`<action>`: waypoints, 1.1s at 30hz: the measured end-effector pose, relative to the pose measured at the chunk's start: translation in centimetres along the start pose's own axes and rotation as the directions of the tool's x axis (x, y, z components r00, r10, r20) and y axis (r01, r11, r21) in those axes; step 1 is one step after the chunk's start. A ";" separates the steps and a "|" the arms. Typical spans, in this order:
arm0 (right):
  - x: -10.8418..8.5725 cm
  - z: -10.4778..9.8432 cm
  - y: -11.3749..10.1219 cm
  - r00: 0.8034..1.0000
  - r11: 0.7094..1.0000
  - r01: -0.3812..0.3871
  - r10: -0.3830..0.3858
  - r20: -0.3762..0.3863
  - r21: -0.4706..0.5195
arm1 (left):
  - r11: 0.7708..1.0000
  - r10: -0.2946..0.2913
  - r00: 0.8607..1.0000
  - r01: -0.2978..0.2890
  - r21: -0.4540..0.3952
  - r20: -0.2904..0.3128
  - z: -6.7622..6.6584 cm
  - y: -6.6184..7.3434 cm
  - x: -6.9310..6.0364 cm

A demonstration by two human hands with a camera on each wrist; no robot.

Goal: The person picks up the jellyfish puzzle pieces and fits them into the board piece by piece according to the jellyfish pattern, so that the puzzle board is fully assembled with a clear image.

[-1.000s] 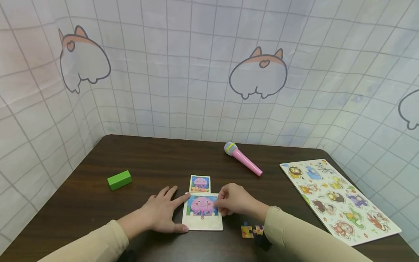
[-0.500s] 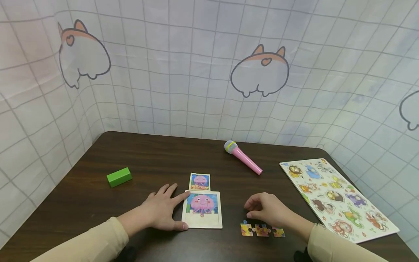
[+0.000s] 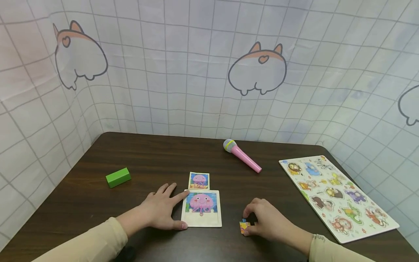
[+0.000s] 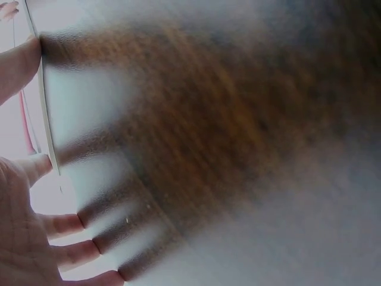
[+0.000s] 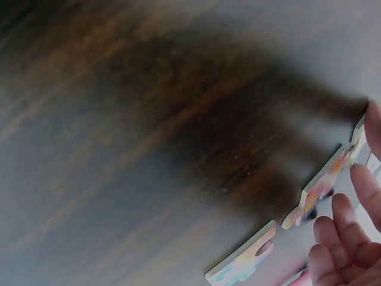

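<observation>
In the head view, my left hand point(image 3: 158, 210) lies with fingers spread on the table. Its index finger and thumb touch the left edge of a square puzzle tray point(image 3: 201, 220). Joined pink jellyfish pieces fill the tray's upper part, and the pale base shows below. A small jellyfish picture card point(image 3: 199, 180) lies against the far edge. To the right, my right hand point(image 3: 268, 222) pinches a yellow puzzle piece point(image 3: 243, 227) between thumb and index finger at the table. The right wrist view shows more puzzle pieces point(image 5: 321, 182) under that hand, hidden from the head camera.
A pink toy microphone point(image 3: 243, 157) lies toward the back. A green block point(image 3: 118, 177) stands on the left, and a white animal puzzle board point(image 3: 335, 207) lies on the right. Behind the dark table point(image 3: 157, 156) hangs a checked curtain point(image 3: 183, 80).
My right hand has left the tray, moved right, and come down over the row of loose pieces, taking the leftmost puzzle piece between its fingers. The left hand stays at the tray.
</observation>
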State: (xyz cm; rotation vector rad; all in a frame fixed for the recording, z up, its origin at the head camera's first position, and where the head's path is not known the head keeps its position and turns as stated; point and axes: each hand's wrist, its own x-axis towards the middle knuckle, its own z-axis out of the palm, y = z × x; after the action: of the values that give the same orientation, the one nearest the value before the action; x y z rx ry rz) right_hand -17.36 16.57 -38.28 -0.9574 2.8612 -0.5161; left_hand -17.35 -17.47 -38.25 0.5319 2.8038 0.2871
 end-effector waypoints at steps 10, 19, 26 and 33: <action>-0.1 0.2 -0.9 0.997 0.997 0.071 -0.069 -0.044 0.038 | 1.000 -0.002 1.000 0.002 -0.005 -0.004 0.0 0.1 -0.1; 0.6 -0.3 -2.0 0.994 0.944 0.081 -0.100 0.045 0.320 | 1.000 -0.009 1.000 0.009 -0.010 0.000 -0.1 0.0 -0.1; 4.3 0.4 -5.1 0.996 0.891 -0.056 0.020 0.083 0.451 | 1.000 -0.012 1.000 0.012 -0.001 0.005 -0.3 -0.1 -0.2; 7.8 1.9 -7.6 0.991 0.841 -0.136 0.111 0.079 0.523 | 1.000 -0.014 1.000 0.014 0.000 -0.005 -0.2 0.2 -0.3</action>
State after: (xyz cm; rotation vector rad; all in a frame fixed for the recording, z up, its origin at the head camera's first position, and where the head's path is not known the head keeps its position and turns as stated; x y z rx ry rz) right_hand -18.96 5.67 -37.27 -0.6654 2.4878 -1.1682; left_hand -17.12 -17.44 -37.99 0.5114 2.8119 0.2856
